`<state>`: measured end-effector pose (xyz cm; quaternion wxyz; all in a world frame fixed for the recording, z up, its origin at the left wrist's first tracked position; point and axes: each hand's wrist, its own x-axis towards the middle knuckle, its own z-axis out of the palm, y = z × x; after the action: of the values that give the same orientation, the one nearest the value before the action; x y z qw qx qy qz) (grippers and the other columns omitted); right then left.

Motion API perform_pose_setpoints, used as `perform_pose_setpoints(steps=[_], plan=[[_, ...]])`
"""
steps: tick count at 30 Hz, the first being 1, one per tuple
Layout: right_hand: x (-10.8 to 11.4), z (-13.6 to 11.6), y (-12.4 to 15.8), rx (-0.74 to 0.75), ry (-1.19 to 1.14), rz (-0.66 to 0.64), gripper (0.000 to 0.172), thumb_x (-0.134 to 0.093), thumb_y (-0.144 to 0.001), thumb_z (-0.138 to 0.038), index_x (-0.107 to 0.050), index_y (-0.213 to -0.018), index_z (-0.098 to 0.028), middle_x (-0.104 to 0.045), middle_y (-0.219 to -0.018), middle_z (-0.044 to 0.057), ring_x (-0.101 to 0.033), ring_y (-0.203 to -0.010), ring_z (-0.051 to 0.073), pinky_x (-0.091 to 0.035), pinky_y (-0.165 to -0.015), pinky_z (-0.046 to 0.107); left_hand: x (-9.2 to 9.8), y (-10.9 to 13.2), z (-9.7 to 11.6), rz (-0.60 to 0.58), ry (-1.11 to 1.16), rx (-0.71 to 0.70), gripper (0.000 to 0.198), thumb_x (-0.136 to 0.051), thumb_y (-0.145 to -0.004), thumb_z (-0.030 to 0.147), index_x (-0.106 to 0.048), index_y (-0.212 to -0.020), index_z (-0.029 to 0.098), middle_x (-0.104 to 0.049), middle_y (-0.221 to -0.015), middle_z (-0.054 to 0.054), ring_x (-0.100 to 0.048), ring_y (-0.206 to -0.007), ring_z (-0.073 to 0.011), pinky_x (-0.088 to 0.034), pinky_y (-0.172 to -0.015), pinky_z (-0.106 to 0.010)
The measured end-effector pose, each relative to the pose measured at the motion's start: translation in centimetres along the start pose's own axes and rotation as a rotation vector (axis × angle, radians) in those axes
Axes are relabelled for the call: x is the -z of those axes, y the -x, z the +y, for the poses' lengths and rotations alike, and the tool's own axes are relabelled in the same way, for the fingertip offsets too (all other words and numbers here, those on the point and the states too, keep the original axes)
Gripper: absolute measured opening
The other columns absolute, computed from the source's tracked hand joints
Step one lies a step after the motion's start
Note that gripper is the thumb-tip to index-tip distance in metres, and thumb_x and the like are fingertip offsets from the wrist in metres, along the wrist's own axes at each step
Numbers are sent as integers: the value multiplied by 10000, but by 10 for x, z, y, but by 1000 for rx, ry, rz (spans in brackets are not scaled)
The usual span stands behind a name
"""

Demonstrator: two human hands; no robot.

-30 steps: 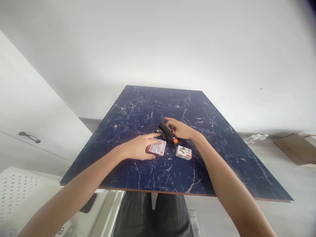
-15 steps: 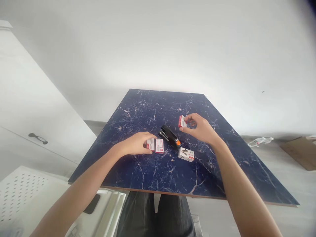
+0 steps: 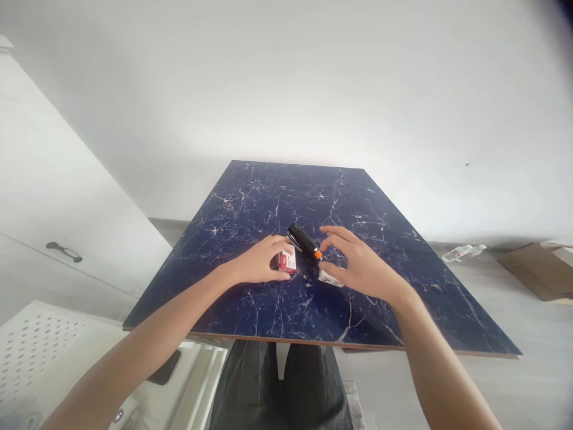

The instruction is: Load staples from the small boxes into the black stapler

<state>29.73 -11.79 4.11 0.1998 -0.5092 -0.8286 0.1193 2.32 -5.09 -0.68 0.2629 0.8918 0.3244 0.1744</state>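
My left hand (image 3: 259,260) is curved round a small red-and-white box (image 3: 287,263), thumb at its near side and fingers at its far side. Whether more than one box is stacked there I cannot tell. Just right of it a black stapler (image 3: 303,240) with an orange end lies slantwise on the table. My right hand (image 3: 362,263) hovers with fingers spread and nothing in them, over the stapler's orange end. Below its thumb sits a white box (image 3: 330,278) with a printed picture, partly covered by the hand.
The blue marble-patterned table (image 3: 277,191) stands against a pale wall. Left of it is a white cabinet with a dark handle (image 3: 64,251). A dark phone-like object (image 3: 165,367) lies on a white surface at lower left. On the floor at right are a clear bottle (image 3: 463,253) and a cardboard box (image 3: 532,272).
My right hand has come nearer and no longer holds its red-and-white box. My left hand has shifted slightly right; a red box side now shows in its grasp where two flat boxes lay.
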Motion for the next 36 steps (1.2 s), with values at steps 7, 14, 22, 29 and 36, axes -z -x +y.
perform_pose_setpoints(steps=[7, 14, 22, 29, 36], plan=[[0, 9, 29, -143, -73, -317, 309, -645, -868, -391, -638, -1170, -325, -381, -1593, 7, -619, -1192, 305, -546, -828, 386, -1, 2, 4, -34, 79, 39, 494, -771, -770, 407, -578, -1203, 270, -569, -1324, -95, -597, -1160, -293, -478, -970, -423], [-22, 15, -3, -350, -180, -1, 380, -503, -967, -472, -541, -1259, -232, -701, -1154, 99, -687, -888, 231, -493, -750, 336, 7, 9, 9, -115, 92, 100, 558, -763, -771, 464, -555, -1259, 293, -563, -1316, -97, -613, -1111, -290, -495, -894, -402], [-53, 1, -27, -332, -232, 45, 218, -610, -891, -428, -561, -956, -225, -726, -934, 48, -663, -793, 210, -426, -667, 288, -7, -5, 21, 15, 83, 214, 430, -782, -762, 437, -588, -1093, 244, -670, -1075, -77, -659, -971, -283, -523, -799, -379], [-29, 4, 5, -392, -361, 21, 305, -497, -957, -505, -579, -1073, -234, -734, -875, 37, -666, -682, 210, -475, -652, 326, -13, 7, 15, 84, 102, 239, 783, -822, -741, 382, -441, -1416, 270, -462, -1464, -167, -649, -1039, -266, -559, -856, -420], [-43, -18, 74, -430, -278, 123, 412, -553, -936, -487, -546, -1299, -293, -661, -1251, 87, -662, -1064, 292, -531, -825, 391, -32, 6, 27, 129, 187, 350, 1027, -768, -797, 247, -138, -1605, 317, -542, -1426, -162, -683, -909, -220, -582, -783, -380]])
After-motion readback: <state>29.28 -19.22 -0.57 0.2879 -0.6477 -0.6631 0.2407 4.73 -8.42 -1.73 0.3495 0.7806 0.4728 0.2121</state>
